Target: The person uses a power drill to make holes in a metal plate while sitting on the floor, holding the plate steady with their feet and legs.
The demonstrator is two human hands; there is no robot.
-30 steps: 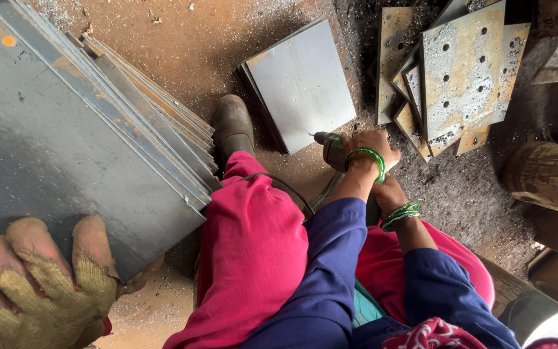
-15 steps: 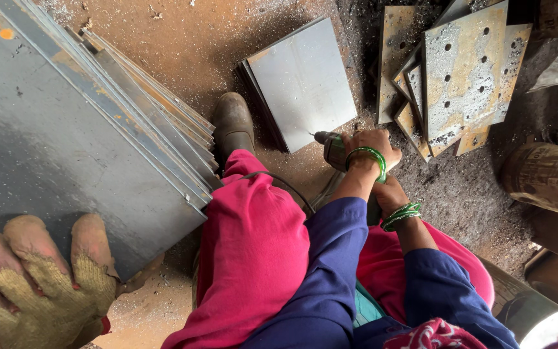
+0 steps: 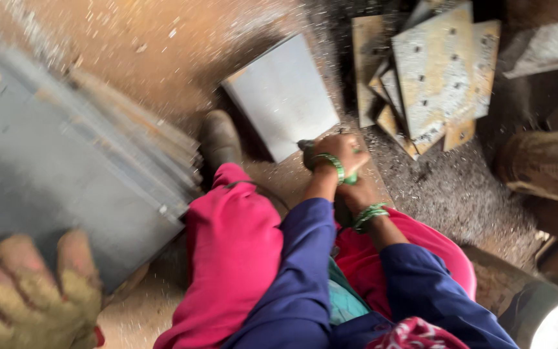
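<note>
Currently our gloved left hand (image 3: 30,291) lies at 7 o'clock on the near corner of the stack of grey steel sheets (image 3: 53,168). Its fingers are spread flat on the top sheet. We cannot tell whether the grip closes on the edge, because the frame is blurred. The stack's long edge runs from 10 to 4 o'clock, with stepped sheet edges facing the co-worker's boot (image 3: 219,139). The sheets are smooth and dull. A rusty, filing-strewn floor (image 3: 163,58) lies open toward 12 o'clock. The co-worker's hands (image 3: 340,161) clasp a tool near centre, and drilled plates (image 3: 434,71) lean at 1 o'clock.
</note>
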